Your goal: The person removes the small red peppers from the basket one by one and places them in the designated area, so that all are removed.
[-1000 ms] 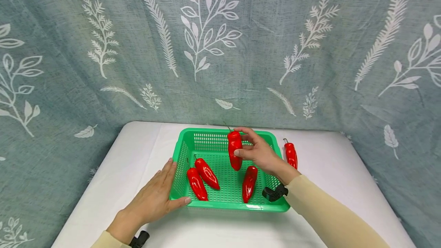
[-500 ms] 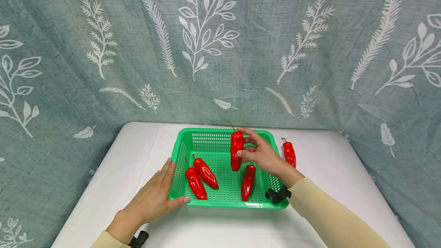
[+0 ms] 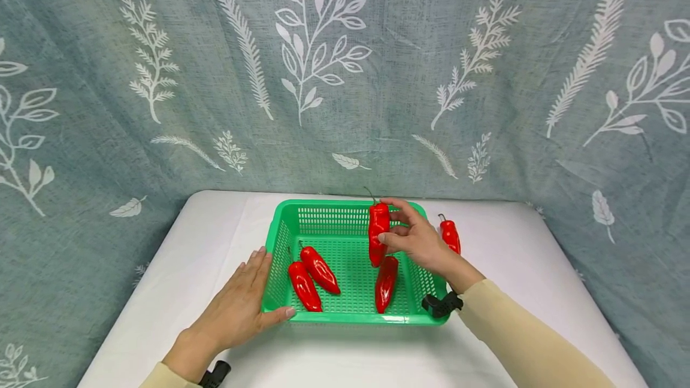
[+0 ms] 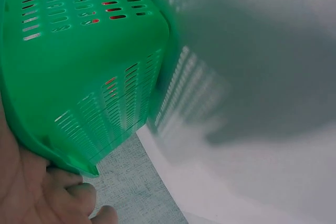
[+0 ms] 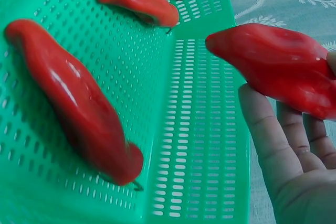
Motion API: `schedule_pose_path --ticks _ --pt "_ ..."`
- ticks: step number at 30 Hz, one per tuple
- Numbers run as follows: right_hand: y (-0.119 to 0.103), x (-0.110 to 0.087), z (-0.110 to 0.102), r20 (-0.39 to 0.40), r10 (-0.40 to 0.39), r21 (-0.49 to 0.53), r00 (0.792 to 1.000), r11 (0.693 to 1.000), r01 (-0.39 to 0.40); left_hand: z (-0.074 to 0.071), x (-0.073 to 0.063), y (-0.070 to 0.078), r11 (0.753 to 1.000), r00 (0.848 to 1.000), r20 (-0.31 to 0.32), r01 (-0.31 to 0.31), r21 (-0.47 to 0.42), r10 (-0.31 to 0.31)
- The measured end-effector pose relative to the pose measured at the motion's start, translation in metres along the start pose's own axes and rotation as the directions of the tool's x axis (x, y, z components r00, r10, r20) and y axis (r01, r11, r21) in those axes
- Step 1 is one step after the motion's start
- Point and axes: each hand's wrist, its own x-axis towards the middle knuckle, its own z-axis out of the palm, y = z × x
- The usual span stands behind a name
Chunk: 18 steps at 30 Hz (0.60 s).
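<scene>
My right hand pinches a long red pepper upright over the green plastic basket, its thin stem pointing up. In the right wrist view, the fingertips touch the held pepper, with the basket below. Two red peppers, a left one and another close beside it, lie in the basket's left half; a third pepper lies below my right hand. My left hand rests along the basket's left side, fingers extended, thumb on the front rim.
One more red pepper lies on the white table just right of the basket, partly hidden by my right forearm. Behind the table hangs a grey-green curtain with white leaf prints.
My right hand, with the pepper in its grip, has shifted slightly right over the basket. The left hand keeps its place against the basket; the whole head view drifts a little.
</scene>
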Motion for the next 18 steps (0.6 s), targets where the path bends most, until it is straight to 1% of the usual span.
schedule_pose_path --ticks 9,13,18 --pt "-0.001 -0.007 -0.013 -0.04 0.011 -0.034 0.999 0.999 -0.013 0.0 0.001 0.0 1.0 1.0 -0.003 0.0 0.003 0.0" --pt "-0.001 -0.009 -0.018 -0.059 0.023 -0.055 0.998 0.998 -0.026 0.0 0.001 0.0 1.0 1.0 -0.002 -0.002 0.019 0.002" --pt "-0.002 -0.012 -0.022 -0.064 0.026 -0.06 0.998 0.998 -0.03 0.0 0.001 0.0 0.999 1.0 -0.007 -0.001 0.034 0.001"
